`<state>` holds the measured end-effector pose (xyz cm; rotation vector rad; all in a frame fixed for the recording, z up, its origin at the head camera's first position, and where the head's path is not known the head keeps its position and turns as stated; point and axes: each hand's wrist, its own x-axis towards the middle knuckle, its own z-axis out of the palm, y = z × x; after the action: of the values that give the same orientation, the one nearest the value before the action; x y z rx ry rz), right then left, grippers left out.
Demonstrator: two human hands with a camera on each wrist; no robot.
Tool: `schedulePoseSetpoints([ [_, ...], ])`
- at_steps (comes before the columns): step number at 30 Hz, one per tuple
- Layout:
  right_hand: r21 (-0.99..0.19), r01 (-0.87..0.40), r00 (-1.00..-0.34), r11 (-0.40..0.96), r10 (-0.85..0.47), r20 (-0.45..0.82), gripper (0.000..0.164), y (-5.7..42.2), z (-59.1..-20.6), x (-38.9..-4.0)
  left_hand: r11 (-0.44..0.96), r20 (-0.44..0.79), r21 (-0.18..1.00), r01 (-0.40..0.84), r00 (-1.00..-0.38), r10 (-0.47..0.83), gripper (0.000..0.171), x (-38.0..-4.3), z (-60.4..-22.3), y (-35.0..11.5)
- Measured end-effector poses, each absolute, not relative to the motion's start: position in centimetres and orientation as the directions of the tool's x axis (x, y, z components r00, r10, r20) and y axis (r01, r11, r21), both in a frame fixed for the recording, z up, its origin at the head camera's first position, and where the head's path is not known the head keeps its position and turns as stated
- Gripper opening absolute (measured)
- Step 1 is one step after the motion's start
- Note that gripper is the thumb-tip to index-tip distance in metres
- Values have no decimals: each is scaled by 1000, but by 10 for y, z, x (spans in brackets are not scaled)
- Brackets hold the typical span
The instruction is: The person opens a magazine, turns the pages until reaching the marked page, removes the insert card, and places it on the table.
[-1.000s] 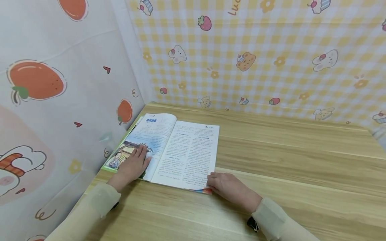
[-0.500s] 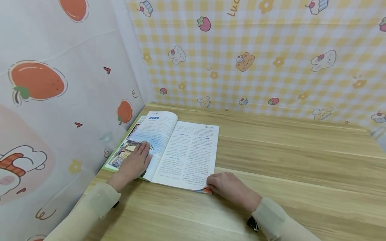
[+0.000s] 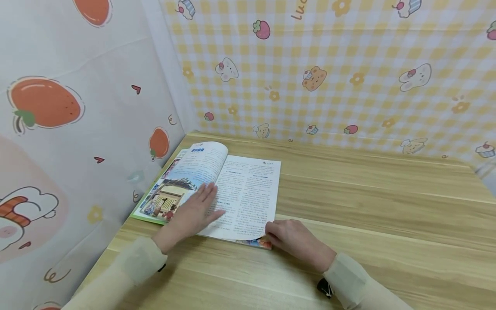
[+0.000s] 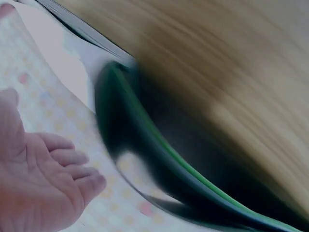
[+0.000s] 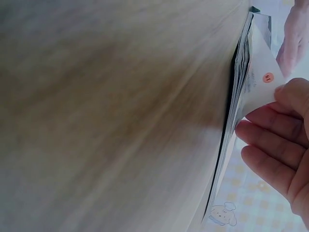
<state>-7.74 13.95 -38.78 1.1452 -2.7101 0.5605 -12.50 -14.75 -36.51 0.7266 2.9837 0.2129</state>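
A: Locate the magazine [image 3: 252, 185].
B: Open, flat on the wooden table [image 3: 372, 202]. Its lower middle lies beneath the left hand [image 3: 193, 214]: fingers extended, gripping nothing; contact indeterminable.
A: Right hand [image 3: 295, 242]?
B: At the lower right corner, thumb and forefinger pinching one lifted page [image 5: 261, 89]. Checked cloth [image 3: 329, 103] stands behind.

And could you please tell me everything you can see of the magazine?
The magazine lies open on the table, its pages apparently paper: text columns right; blue heading and illustrated house left, green edge beneath. The left page bows near the fold. The left hand is over the fold, contact unclear; the right hand pinches the right page's lifted bottom corner.
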Motion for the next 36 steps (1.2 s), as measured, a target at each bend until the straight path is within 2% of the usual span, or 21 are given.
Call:
schedulePoseSetpoints([
  [6, -269, -726, -687, 633, -652, 321, 22, 140, -388, -77, 817, -116, 232, 528, -819, 562, 82, -113, -366, -120],
  [15, -268, -721, -692, 639, -640, 334, 19, 141, -388, -78, 757, -152, 236, 609, -746, 648, 85, -104, -373, -96],
  [20, -241, -742, -663, 625, -634, 398, 18, 141, -389, -77, 699, -94, 236, 675, -700, 708, 77, -99, -378, -86],
  [25, -215, -758, -636, 616, -625, 452, 17, 141, -389, -75, 648, -22, 185, 738, -657, 754, 62, -95, -381, -78],
  [32, -201, -759, -628, 619, -615, 477, 15, 140, -386, -73, 643, 7, 142, 753, -650, 760, 49, -91, -380, -73],
  [36, -179, -767, -599, 616, -589, 542, 14, 141, -387, -73, 635, 77, 98, 766, -642, 762, 45, -93, -381, -73],
])
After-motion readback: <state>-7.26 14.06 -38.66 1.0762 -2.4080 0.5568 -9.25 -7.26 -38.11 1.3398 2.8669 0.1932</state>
